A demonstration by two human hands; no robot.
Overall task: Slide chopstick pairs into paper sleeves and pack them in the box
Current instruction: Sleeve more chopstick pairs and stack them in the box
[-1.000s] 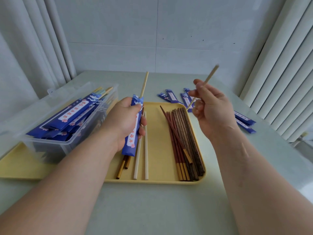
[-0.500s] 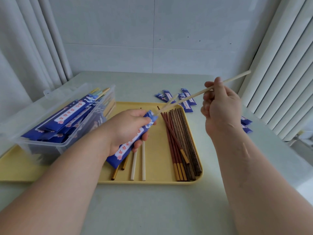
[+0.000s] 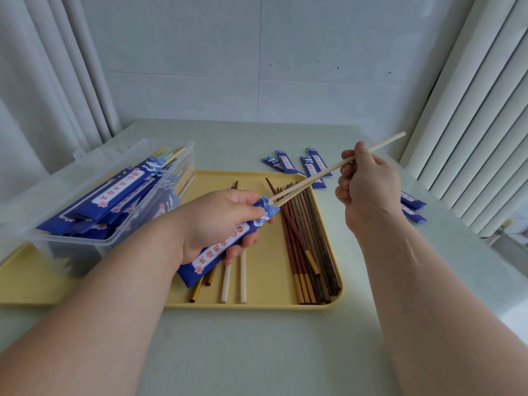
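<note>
Left hand (image 3: 211, 224) grips a blue paper sleeve (image 3: 225, 247) above the yellow tray (image 3: 265, 275) while the right hand (image 3: 368, 190) pinches a pale chopstick (image 3: 323, 174) at its mouth, over a pale green table (image 3: 257, 352) before a white wall (image 3: 314, 81) and curtains (image 3: 43, 81).

Soft, even daylight, faint shadows, mild wide-angle bending at the edges, slight softness throughout.

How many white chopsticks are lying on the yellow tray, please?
2. The left white chopstick and the right white chopstick lie side by side near the front edge of the tray, far ends hidden under the left hand; more may hide there.
</note>
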